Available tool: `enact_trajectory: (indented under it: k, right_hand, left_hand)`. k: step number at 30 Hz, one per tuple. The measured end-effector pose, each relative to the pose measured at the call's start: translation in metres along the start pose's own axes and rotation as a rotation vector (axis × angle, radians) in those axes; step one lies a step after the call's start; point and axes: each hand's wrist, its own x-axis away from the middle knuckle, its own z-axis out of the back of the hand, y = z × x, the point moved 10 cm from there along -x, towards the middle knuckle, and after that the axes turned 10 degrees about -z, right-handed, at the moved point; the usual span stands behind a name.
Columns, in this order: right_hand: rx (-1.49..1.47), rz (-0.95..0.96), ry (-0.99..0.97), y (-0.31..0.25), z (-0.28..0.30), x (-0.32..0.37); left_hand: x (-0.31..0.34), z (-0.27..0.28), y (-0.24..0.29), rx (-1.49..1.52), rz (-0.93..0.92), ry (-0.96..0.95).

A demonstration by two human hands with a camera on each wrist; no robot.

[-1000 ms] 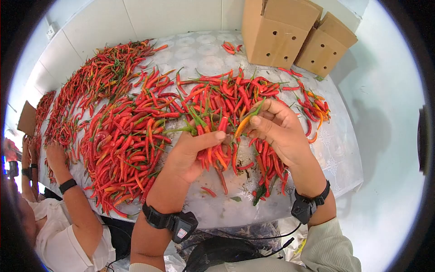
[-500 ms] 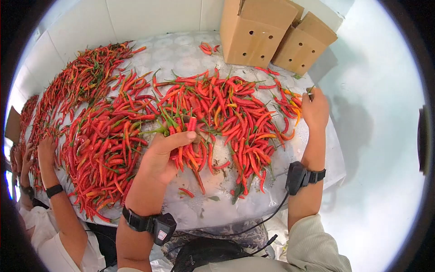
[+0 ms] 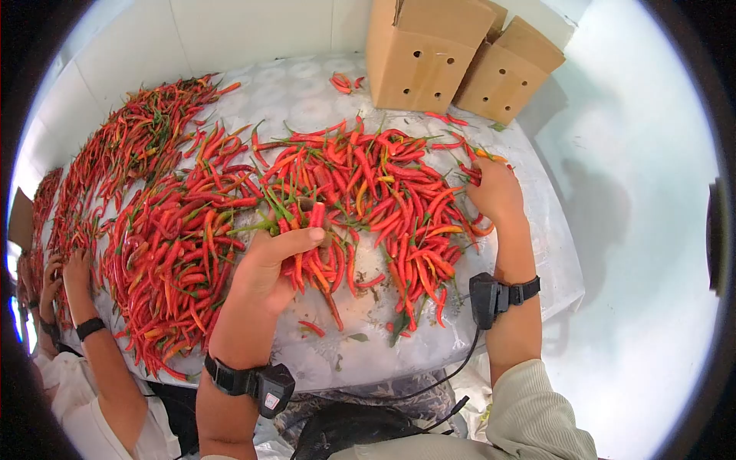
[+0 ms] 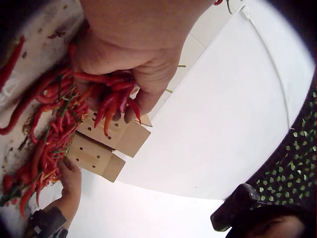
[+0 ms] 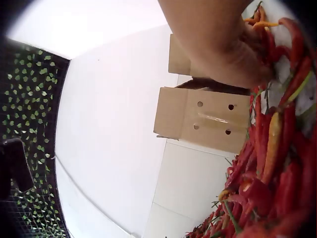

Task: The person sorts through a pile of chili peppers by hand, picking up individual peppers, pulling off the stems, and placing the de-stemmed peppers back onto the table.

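In the head view my left hand (image 3: 270, 261) grips a bunch of red chili peppers (image 3: 316, 264), thumb laid across them and green stems sticking up above it. The left wrist view shows the pepper tips (image 4: 115, 106) poking out between the curled fingers and thumb. My right hand (image 3: 498, 192) is down at a small group of red and orange chili peppers (image 3: 474, 157) on the right side of the table. Its fingertips are hidden by the hand and the peppers, and I cannot tell whether it holds one.
Large heaps of red chilies (image 3: 165, 261) cover the left and middle of the plastic-covered table (image 3: 349, 356). Two cardboard boxes (image 3: 425, 73) with round holes stand at the back right against the wall. Another person's arm (image 3: 92, 307) reaches into the far left heap.
My right hand has moved from beside the left hand, where it pinched an orange chili, out to the small right-hand group, then slightly back left and down. The left hand keeps its bunch.
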Motion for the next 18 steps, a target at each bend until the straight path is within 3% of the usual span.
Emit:
enact_trajectory:
  k: [7, 10, 18]
  right_hand:
    - [-0.007, -0.026, 0.086, -0.001, 0.004, 0.001]
    - [-0.123, 0.132, 0.083, -0.019, 0.002, 0.005]
    - [-0.694, 0.254, -0.312, -0.066, -0.015, 0.018]
  left_hand:
    - [0.000, 0.004, 0.001, -0.005, -0.016, 0.048]
    - [-0.001, 0.004, 0.002, -0.005, -0.029, 0.060]
    - [-0.002, 0.007, 0.000, -0.026, -0.020, 0.034]
